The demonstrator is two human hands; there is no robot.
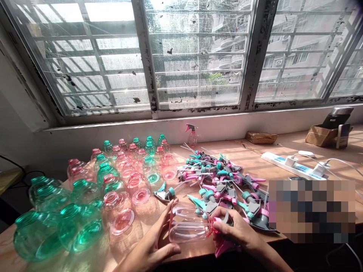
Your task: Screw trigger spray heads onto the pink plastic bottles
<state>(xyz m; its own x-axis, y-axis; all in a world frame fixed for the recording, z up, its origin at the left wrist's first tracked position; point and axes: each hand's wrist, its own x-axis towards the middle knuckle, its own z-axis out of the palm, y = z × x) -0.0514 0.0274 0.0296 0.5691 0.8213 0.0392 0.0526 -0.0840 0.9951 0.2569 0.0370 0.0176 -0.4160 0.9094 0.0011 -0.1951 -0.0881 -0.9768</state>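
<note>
A clear pink spray bottle (190, 226) lies sideways above the table's front edge, its base to the left. My left hand (154, 238) holds it at the base end, fingers behind and thumb below. At the neck, my right hand (233, 229) is closed round a pink and grey trigger sprayer (226, 247), which meets the bottle's mouth. Whether its thread is engaged cannot be seen. Just beyond lies a heap of trigger sprayers (211, 170) in pink, teal and grey. One teal sprayer (165, 192) rests apart, near my left fingertips.
Several open green bottles (81, 226) and pink bottles (118, 215) stand upright on the left. A pink bottle with its sprayer fitted (192, 136) stands by the wall. To the right are a power strip (293, 165), a cardboard box (321, 135) and a blurred patch.
</note>
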